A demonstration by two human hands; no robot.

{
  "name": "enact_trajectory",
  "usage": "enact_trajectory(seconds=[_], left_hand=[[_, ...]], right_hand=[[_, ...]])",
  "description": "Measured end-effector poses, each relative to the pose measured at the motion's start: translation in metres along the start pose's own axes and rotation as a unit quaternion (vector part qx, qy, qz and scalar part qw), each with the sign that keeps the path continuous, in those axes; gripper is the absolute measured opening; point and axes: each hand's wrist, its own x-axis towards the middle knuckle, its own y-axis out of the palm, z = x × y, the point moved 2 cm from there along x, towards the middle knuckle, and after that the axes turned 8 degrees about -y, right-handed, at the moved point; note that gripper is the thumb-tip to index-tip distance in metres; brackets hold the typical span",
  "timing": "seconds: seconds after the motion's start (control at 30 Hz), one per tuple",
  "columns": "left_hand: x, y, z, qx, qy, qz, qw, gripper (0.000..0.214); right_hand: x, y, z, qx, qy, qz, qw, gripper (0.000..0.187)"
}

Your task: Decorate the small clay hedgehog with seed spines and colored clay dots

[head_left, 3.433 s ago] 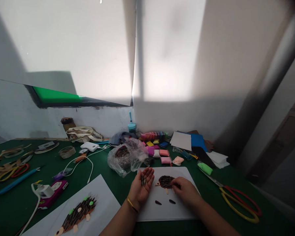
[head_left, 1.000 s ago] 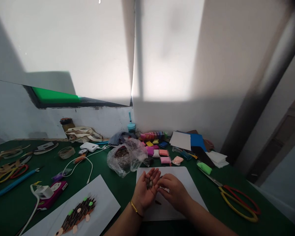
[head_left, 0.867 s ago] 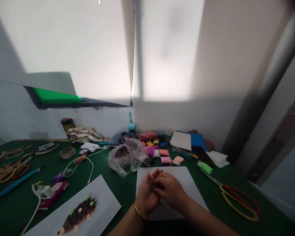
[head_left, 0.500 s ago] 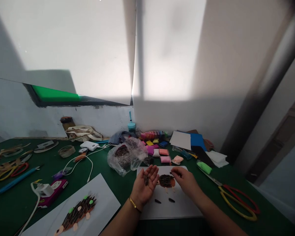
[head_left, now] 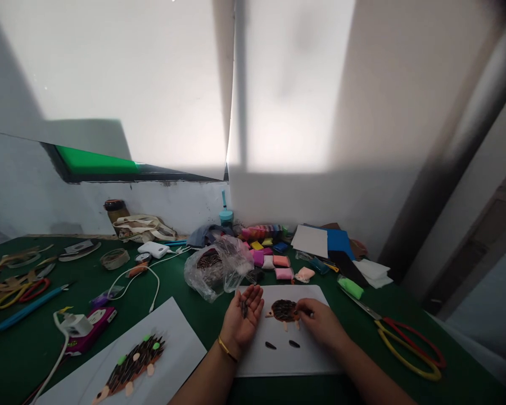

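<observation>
My left hand (head_left: pixel 243 320) is palm up beside the white sheet (head_left: pixel 253 360), with several dark sunflower seeds (head_left: pixel 244 309) lying in its cupped palm. My right hand (head_left: pixel 320 322) pinches at the right edge of a small hedgehog figure (head_left: pixel 284 310). A sunflower seed appears to be between its fingertips, mostly hidden by them. The hedgehog has a brown clay body, a pale snout and feet, and a back covered with seeds. Two loose sunflower seeds (head_left: pixel 294 343) lie on the paper below it.
A larger seed hedgehog (head_left: pixel 137 360) lies on another sheet at left. Behind stand a plastic bag (head_left: pixel 215 267) of seeds and several coloured clay packs (head_left: pixel 284 273). Scissors (head_left: pixel 405 343) and green clay (head_left: pixel 351 287) lie at right; a white cable (head_left: pixel 156 281) and blue pen (head_left: pixel 34 308) at left.
My right hand has moved down from above the hedgehog to its right edge. My left hand has shifted slightly left, away from the hedgehog, uncovering its snout.
</observation>
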Motion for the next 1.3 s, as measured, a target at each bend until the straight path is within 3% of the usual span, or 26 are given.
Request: enact_trajectory(seconds=[0.33, 1.3], left_hand=[[-0.001, 0.000, 0.001, 0.009, 0.004, -0.004, 1.000, 0.030], [-0.005, 0.006, 0.002, 0.019, 0.002, -0.009, 1.000, 0.028]], right_hand=[[0.002, 0.006, -0.001, -0.058, 0.022, 0.019, 0.998, 0.025], [0.003, 0.008, 0.003, -0.083, -0.042, 0.009, 0.996, 0.021]])
